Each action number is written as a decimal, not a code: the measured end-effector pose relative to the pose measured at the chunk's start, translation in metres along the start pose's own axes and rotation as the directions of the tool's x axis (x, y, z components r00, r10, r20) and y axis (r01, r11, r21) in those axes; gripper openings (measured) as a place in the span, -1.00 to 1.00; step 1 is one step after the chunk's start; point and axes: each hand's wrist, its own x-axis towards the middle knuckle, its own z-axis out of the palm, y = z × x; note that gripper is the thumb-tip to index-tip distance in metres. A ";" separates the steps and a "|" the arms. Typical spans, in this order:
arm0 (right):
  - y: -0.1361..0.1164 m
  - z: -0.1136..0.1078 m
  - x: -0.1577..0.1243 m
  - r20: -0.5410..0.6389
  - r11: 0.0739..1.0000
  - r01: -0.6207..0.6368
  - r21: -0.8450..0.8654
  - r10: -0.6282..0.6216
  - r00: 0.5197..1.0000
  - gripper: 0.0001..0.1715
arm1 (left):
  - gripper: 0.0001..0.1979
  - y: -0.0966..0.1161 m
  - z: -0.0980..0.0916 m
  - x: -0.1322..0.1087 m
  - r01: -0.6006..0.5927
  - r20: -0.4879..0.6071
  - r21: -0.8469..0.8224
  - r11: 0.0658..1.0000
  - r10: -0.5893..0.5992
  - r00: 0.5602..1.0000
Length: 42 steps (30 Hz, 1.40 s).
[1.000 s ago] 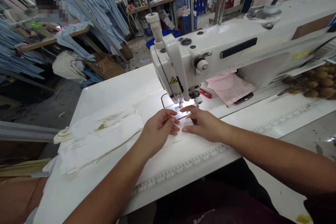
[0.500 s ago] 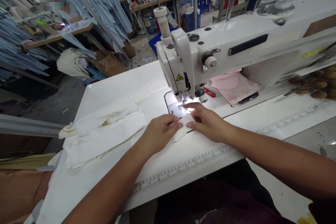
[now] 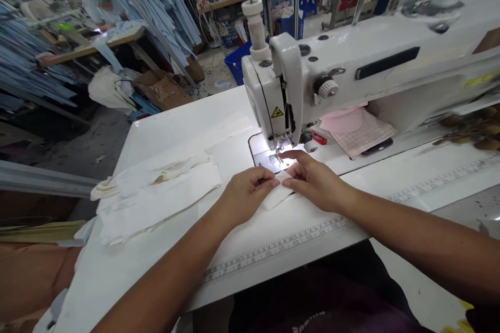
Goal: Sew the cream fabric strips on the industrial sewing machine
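Note:
A small piece of white fabric (image 3: 278,196) lies between my hands, in front of the lit needle plate (image 3: 269,159) of a white sewing machine (image 3: 262,99). My left hand (image 3: 246,192) pinches the fabric's left edge between thumb and fingers. At its right edge my right hand (image 3: 314,179) grips it with thumb and bent fingers, the index finger stretched toward the presser foot. The fingertips of both hands are close together. On the left part of the white table (image 3: 183,127) lies a loose stack of white fabric pieces (image 3: 164,203).
Pink checked fabric (image 3: 361,132) and a small red tool (image 3: 319,138) lie under the machine arm. A printed ruler (image 3: 273,252) runs along the front edge. Brown round objects (image 3: 474,130) lie at far right. Beyond the table are a blue bin (image 3: 235,65) and a seated person (image 3: 105,10).
The view has shifted slightly, so the machine appears farther right. Both hands still hold the fabric, whose lower part now shows as a flatter flap between them.

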 end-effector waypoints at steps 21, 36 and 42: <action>-0.018 -0.009 0.002 0.123 0.705 0.102 -0.702 -0.021 0.992 -0.77 | -0.95 0.012 0.004 0.026 0.128 0.020 0.359 0.925 -0.145 0.989; -0.005 -0.018 0.012 0.149 0.482 0.202 -0.853 -0.147 0.978 -0.75 | -0.75 0.015 -0.010 0.057 0.149 -0.002 0.388 0.910 -0.161 0.987; -0.003 -0.019 0.013 0.154 0.460 0.228 -0.858 -0.192 0.969 -0.78 | -0.75 0.017 -0.012 0.060 0.112 0.012 0.397 0.911 -0.127 0.992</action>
